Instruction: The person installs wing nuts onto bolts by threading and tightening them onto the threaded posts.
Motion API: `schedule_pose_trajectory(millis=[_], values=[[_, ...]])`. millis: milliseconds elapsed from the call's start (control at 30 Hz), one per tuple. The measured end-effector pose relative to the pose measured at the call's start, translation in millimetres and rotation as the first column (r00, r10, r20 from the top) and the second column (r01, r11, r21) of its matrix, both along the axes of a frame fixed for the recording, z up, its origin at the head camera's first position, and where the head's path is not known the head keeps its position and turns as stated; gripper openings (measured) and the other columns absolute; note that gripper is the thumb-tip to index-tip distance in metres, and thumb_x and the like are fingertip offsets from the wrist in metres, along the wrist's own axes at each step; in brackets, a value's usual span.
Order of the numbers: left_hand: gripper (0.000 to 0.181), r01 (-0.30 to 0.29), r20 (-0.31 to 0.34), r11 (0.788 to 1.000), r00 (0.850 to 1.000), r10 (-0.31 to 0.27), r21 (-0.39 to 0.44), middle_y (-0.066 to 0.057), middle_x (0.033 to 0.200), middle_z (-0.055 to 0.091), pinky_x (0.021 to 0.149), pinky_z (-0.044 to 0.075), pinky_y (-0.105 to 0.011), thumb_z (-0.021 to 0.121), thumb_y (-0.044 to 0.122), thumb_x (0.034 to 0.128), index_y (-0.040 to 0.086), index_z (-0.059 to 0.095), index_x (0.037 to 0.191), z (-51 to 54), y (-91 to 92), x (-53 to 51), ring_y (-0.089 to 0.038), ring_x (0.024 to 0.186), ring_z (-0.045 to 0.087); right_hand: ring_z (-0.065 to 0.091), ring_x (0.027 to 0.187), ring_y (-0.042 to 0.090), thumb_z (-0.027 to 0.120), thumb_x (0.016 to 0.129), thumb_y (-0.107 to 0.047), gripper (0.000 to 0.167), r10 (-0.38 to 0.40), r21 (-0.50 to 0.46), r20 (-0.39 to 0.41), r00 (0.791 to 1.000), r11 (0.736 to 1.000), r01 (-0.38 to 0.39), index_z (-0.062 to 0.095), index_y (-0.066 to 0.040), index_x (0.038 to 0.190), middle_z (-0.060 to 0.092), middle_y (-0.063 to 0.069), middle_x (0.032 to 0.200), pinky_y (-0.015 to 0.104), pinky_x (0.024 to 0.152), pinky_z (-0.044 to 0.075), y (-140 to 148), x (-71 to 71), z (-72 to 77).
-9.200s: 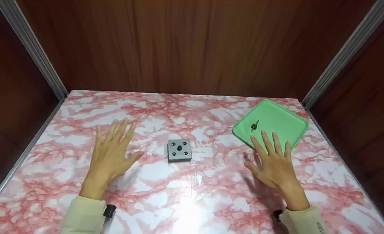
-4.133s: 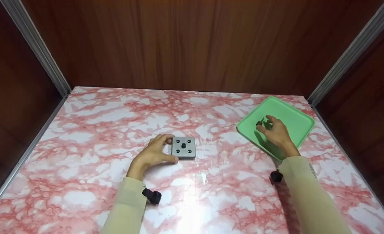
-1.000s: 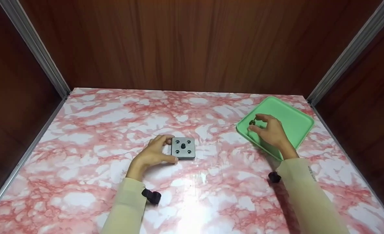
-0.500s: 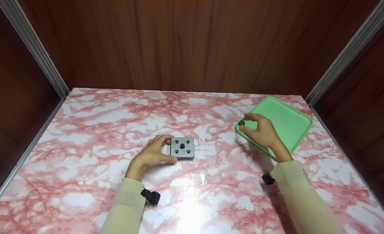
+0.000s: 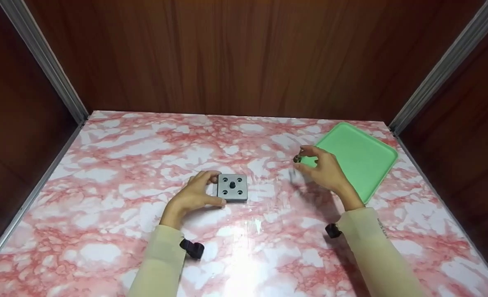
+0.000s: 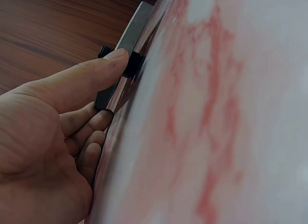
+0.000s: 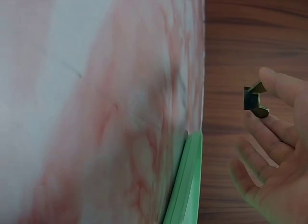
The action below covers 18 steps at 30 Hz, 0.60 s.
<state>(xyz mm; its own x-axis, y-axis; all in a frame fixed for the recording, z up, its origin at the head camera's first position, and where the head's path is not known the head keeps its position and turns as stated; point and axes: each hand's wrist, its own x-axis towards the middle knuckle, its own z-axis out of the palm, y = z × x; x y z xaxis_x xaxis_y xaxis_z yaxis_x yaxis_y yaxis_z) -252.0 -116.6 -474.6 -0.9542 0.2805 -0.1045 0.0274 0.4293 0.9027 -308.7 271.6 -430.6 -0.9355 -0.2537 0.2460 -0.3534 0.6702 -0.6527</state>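
A square grey metal block (image 5: 240, 186) with a black central knob and several holes lies on the table. My left hand (image 5: 193, 194) grips its left side, the thumb (image 6: 91, 79) and fingers at the edges of the block (image 6: 131, 38) in the left wrist view. My right hand (image 5: 324, 168) pinches a small brass-coloured piece with wings (image 5: 297, 159) between thumb and index finger, above the table just left of the green tray. In the right wrist view the piece (image 7: 251, 98) shows a dark end pointing away from the right hand (image 7: 274, 147).
The square green tray (image 5: 361, 156) lies turned like a diamond at the back right, partly behind the right hand. Dark wood panels (image 5: 227, 57) stand behind and at both sides, with metal posts at the corners. The tabletop (image 5: 103, 165) has a red and white marbled surface.
The right hand has picked the brass piece up from the tray and moved left past its edge. Since the earliest frame, the left hand has come to the block and taken hold of it.
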Motion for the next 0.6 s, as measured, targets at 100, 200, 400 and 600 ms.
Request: schedule_pose_trajectory(millis=[100,200,400,600], values=[[0.088,-0.001,0.001,1.000,1.000,0.001,0.000,-0.006,0.143,0.054,0.125,0.025,-0.052,0.094,0.011,0.0740,0.014,0.054,0.152,0.0,0.2,-0.5,-0.030,0.138,0.039,0.061,0.131,0.034,0.080,0.097,-0.023,0.058,0.009,-0.003,0.006,1.000,1.000,-0.009,0.060,-0.003,0.147,0.073,0.014,0.131,0.061,0.106,0.048,-3.4,1.5,0.0],[0.088,0.003,0.000,1.000,1.000,-0.003,-0.001,-0.007,0.143,0.054,0.124,0.026,-0.053,0.095,0.012,0.0741,0.014,0.054,0.152,0.2,0.4,-0.8,-0.030,0.137,0.039,0.061,0.131,0.033,0.080,0.096,-0.024,0.057,0.017,-0.008,0.006,1.000,1.000,-0.017,0.060,-0.004,0.147,0.074,0.012,0.129,0.060,0.106,0.048,-7.4,3.3,0.4],[0.086,0.010,-0.006,1.000,1.000,-0.010,0.000,-0.007,0.141,0.054,0.125,0.024,-0.054,0.094,0.011,0.0740,0.014,0.055,0.151,0.5,-0.7,-0.7,-0.031,0.138,0.038,0.064,0.126,0.034,0.082,0.095,-0.020,0.057,0.051,-0.031,-0.005,0.999,0.998,-0.051,0.061,-0.002,0.145,0.075,0.013,0.124,0.061,0.105,0.050,-18.0,7.0,1.1],[0.086,0.018,-0.007,1.000,1.000,-0.018,0.018,-0.009,0.142,0.054,0.125,0.023,-0.056,0.094,0.010,0.0736,0.013,0.055,0.150,0.7,-1.1,-0.8,-0.033,0.140,0.037,0.065,0.124,0.034,0.083,0.093,-0.020,0.057,0.085,-0.034,-0.024,0.996,0.996,-0.086,0.063,0.000,0.143,0.076,0.013,0.121,0.059,0.104,0.051,-29.0,12.4,1.9]])
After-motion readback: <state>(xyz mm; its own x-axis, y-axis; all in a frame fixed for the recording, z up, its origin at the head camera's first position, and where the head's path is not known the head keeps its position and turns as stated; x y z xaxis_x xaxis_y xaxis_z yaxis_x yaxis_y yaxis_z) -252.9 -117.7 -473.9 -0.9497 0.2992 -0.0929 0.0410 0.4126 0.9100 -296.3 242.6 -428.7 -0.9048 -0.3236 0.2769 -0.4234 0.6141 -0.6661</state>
